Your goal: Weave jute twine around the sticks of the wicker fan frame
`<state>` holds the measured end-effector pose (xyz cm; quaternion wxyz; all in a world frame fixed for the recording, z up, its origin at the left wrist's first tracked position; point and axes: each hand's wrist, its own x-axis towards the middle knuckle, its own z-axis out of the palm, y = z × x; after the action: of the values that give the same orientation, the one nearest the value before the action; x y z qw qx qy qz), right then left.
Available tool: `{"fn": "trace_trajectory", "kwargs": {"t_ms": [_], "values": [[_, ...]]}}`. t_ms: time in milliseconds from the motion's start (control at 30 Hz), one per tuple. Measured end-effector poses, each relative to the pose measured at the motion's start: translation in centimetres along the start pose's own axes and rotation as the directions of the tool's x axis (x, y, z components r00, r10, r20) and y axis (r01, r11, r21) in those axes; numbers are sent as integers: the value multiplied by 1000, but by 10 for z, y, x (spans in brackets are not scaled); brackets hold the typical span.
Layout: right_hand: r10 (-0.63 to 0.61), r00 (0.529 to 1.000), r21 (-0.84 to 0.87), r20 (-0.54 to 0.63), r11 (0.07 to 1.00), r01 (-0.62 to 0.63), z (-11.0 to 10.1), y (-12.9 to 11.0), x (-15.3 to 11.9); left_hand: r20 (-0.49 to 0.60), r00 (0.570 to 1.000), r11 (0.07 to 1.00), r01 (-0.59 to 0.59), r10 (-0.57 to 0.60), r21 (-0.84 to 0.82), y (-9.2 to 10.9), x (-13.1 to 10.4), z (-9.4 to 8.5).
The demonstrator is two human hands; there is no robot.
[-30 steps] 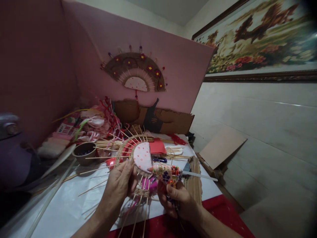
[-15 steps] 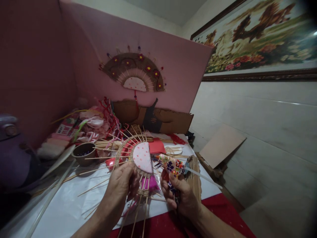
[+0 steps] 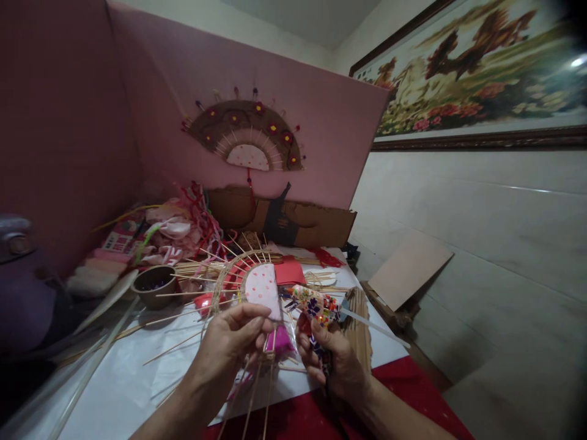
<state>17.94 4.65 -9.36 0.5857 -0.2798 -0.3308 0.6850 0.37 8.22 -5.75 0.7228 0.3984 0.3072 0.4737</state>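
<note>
A half-round fan frame of thin sticks, bound with twine (image 3: 221, 281), has a white half-disc (image 3: 262, 287) with pink dots at its centre. My left hand (image 3: 236, 333) is closed at the lower edge of the half-disc, thumb and forefinger pinched together on the fan. Its other fingers curl beneath, partly hidden. In my right hand (image 3: 337, 357) is a glue gun (image 3: 318, 305) with a flowery cover, its nozzle pointing left close to the half-disc. A clear glue stick (image 3: 378, 329) juts from its back. Below the half-disc lies a bright pink packet (image 3: 280, 341).
A dark cup (image 3: 155, 286) stands left of the fan, with loose sticks around. Ribbons and cloth (image 3: 172, 229) are heaped behind it. Corrugated cardboard (image 3: 359, 330) lies right of the glue gun. A finished fan (image 3: 247, 134) hangs on the pink board (image 3: 330, 122).
My left hand has shifted from the fan's left lower side up and right onto the half-disc's lower edge, its fingers drawn into a pinch. The glue gun stays almost in place.
</note>
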Motion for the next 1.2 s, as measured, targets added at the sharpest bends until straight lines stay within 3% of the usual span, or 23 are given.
{"fn": "trace_trajectory", "kwargs": {"t_ms": [233,433,600,800,1033,1200], "values": [[0,1000,8,14,1000,-1,-1,-1,1,91,995,993,37,-47,110,-2,-3,2],[21,1000,33,22,999,-22,0,-2,1,-22,996,975,84,-81,204,0,-5,7],[28,999,35,23,999,-29,0,-2,1,-36,996,978,-76,85,193,2,-2,5],[79,995,102,65,991,-85,-3,-4,2,93,977,942,-212,194,259,4,-10,8],[133,966,103,220,982,-159,-6,-5,0,78,993,916,-110,87,385,3,-13,9],[101,938,52,333,991,-126,-6,0,-2,101,995,991,5,-18,135,-6,-4,8]]}}
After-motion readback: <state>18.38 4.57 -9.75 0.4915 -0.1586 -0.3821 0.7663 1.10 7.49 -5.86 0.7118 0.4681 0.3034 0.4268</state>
